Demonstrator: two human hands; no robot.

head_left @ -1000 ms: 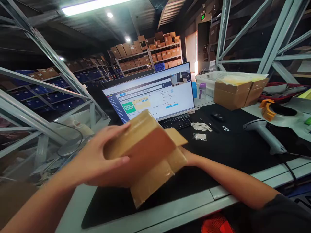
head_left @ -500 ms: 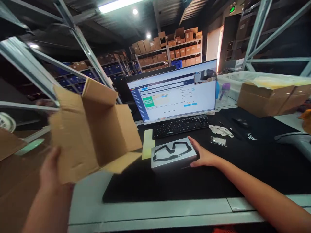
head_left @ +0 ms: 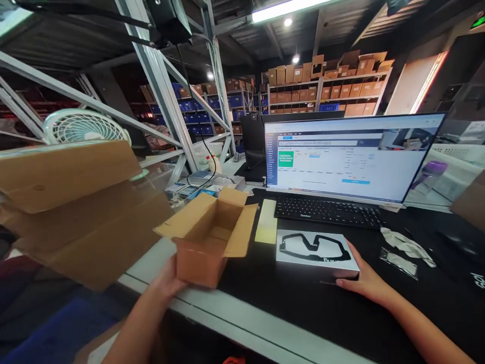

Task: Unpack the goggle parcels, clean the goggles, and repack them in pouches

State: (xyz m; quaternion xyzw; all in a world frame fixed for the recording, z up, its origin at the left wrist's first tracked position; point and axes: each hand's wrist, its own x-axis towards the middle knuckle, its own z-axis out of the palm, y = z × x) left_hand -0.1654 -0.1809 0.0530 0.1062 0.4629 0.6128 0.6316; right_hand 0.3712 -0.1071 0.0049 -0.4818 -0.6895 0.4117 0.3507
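A small open cardboard box [head_left: 206,237] stands upright on the desk's left part, flaps spread, nothing visible inside. My left hand [head_left: 166,280] holds its near left corner from below. To its right lies a flat white product box [head_left: 316,249] printed with a black glasses outline, on the black desk mat [head_left: 303,293]. My right hand [head_left: 361,278] rests against the near right corner of that white box, fingers on its edge.
A monitor [head_left: 350,156] and black keyboard [head_left: 328,211] stand behind the boxes. A yellow pad [head_left: 266,228] lies between them. Small plastic bags [head_left: 401,247] lie to the right. Large brown cartons [head_left: 76,202] and a white fan [head_left: 85,126] are at left, steel rack posts behind.
My left hand has brought the open cardboard box down from the air at left and set it upright on the desk. My right hand stays on the white box. The view has swung left.
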